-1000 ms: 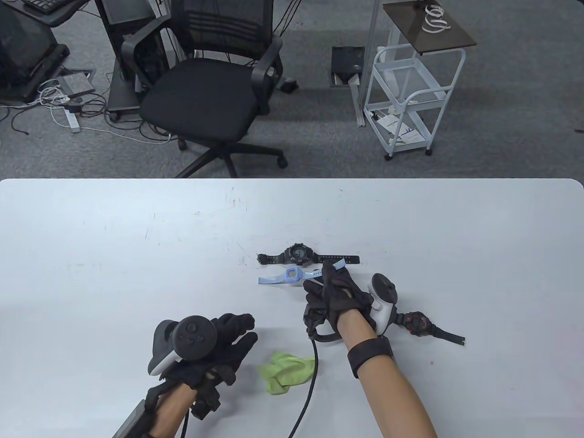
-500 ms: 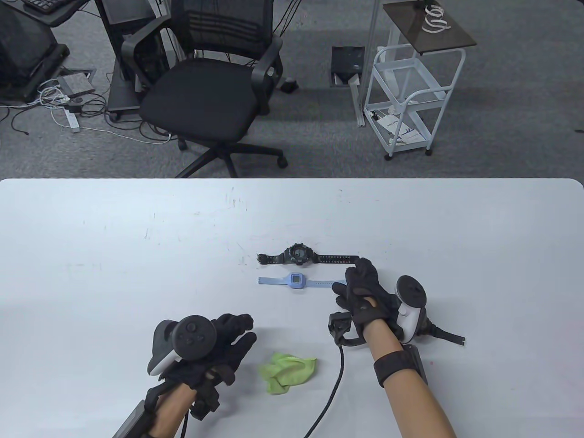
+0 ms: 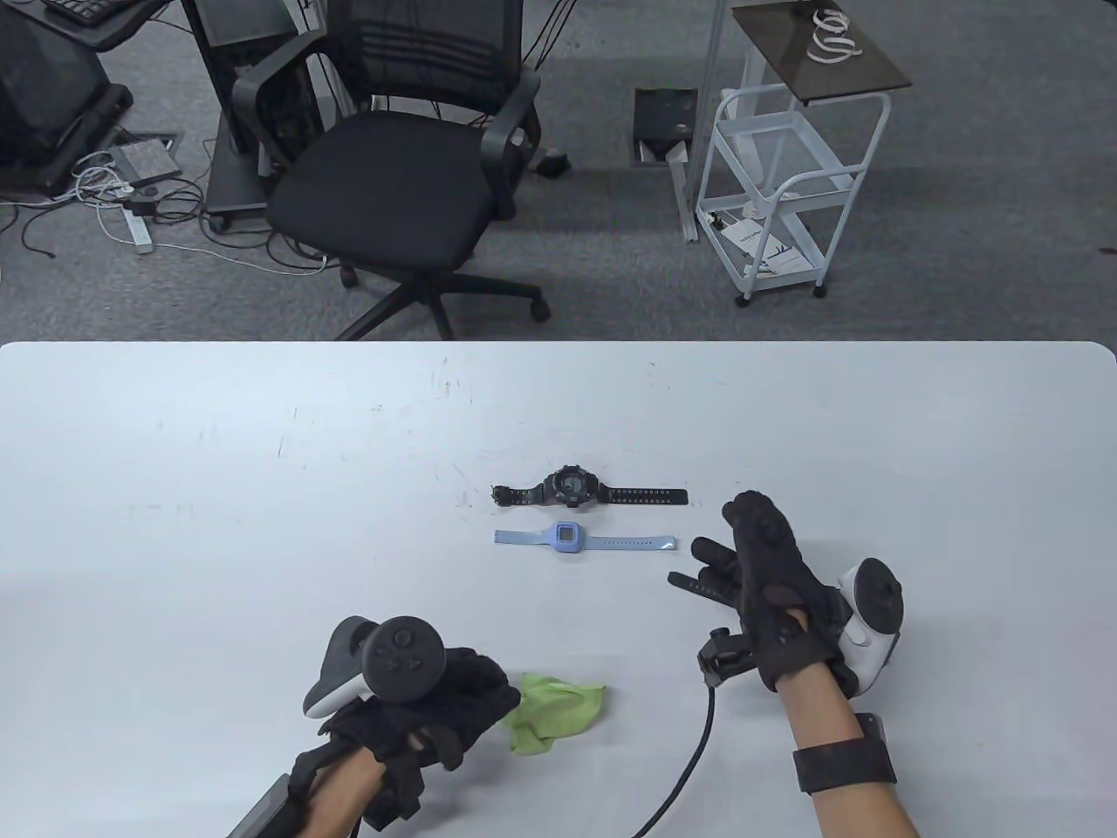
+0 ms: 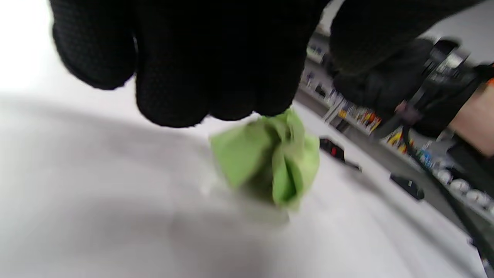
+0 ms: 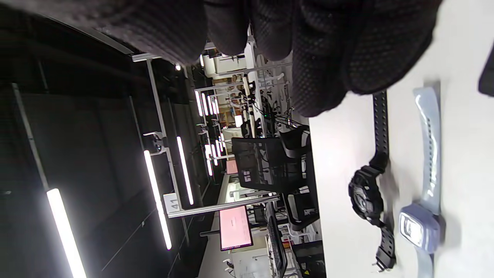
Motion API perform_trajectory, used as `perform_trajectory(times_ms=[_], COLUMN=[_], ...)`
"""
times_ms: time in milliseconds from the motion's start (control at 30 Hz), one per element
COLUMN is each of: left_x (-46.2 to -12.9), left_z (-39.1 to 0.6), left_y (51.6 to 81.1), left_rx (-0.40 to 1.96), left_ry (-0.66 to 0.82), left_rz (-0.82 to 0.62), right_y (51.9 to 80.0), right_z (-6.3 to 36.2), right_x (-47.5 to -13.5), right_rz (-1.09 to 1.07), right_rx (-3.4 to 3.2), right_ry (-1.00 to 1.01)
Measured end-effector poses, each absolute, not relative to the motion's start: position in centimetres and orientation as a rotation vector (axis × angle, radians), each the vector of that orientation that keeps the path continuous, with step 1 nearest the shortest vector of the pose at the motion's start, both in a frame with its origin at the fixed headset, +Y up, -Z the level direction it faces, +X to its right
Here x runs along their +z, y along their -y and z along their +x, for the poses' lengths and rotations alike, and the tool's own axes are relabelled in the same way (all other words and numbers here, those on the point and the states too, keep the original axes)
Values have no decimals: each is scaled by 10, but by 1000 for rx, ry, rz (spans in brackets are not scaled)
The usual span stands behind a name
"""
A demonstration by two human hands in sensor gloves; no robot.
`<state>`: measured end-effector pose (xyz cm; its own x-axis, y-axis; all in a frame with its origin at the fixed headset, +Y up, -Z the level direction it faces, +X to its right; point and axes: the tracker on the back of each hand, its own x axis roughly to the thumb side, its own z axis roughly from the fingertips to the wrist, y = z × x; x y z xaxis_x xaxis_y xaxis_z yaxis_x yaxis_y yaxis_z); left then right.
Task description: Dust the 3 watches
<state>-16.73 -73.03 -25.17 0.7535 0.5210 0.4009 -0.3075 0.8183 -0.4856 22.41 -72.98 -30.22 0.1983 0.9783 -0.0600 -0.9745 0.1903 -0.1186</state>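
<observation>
A black digital watch [image 3: 572, 489] [image 5: 364, 197] lies flat at mid-table. Just in front of it lies a light blue watch [image 3: 572, 539] [image 5: 418, 227], also flat. My right hand [image 3: 717, 552] hovers to the right of the blue strap's end with its fingers spread, holding nothing. The third watch is hidden under that hand in the table view; a dark red-accented object [image 4: 334, 148] shows in the left wrist view. My left hand [image 3: 476, 690] is curled over the left edge of a crumpled green cloth [image 3: 558, 705] [image 4: 270, 162], pinching it.
A black cable [image 3: 694, 751] trails from my right wrist toward the table's front edge. An office chair [image 3: 410, 175] and a white trolley [image 3: 785, 183] stand on the floor beyond the far edge.
My right hand let go of the blue watch's strap, which now lies flat, and drew back to the right with fingers opening. My left hand slid right onto the green cloth.
</observation>
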Motion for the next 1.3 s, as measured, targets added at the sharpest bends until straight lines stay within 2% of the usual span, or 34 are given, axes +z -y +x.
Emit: perform_trajectory(times_ms=[67, 167, 367, 433, 567, 667, 800, 900, 967, 1133, 1300], left_x=[-250, -247, -243, -242, -246, -247, -249, -253, -255, -256, -257], left_z=[-162, -154, -140, -137, -141, -157, -186, -200, -207, -210, -209], left_y=[736, 741, 753, 754, 748, 730, 706, 700, 699, 699, 700], left_rx=[424, 353, 245, 237, 361, 500, 705, 877, 944, 933, 936], left_ry=[539, 513, 481, 455, 438, 436, 513, 560, 540, 530, 526], left_rz=[-450, -437, -368, -305, -274, -200, -65, -14, 13, -8, -17], right_y=[731, 736, 740, 741, 739, 736, 726, 718, 711, 694, 694], right_z=[228, 234, 235, 234, 235, 239, 247, 255, 262, 289, 311], right_x=[-298, -292, -293, -294, -293, -294, -293, -291, -289, -280, -280], right_rz=[-142, -143, -130, -125, -117, -101, -40, 11, 34, -16, -114], right_rx=[1362, 1349, 1333, 1327, 1315, 1298, 1273, 1248, 1253, 1530, 1966], right_ry=[42, 41, 28, 24, 19, 24, 57, 92, 119, 216, 104])
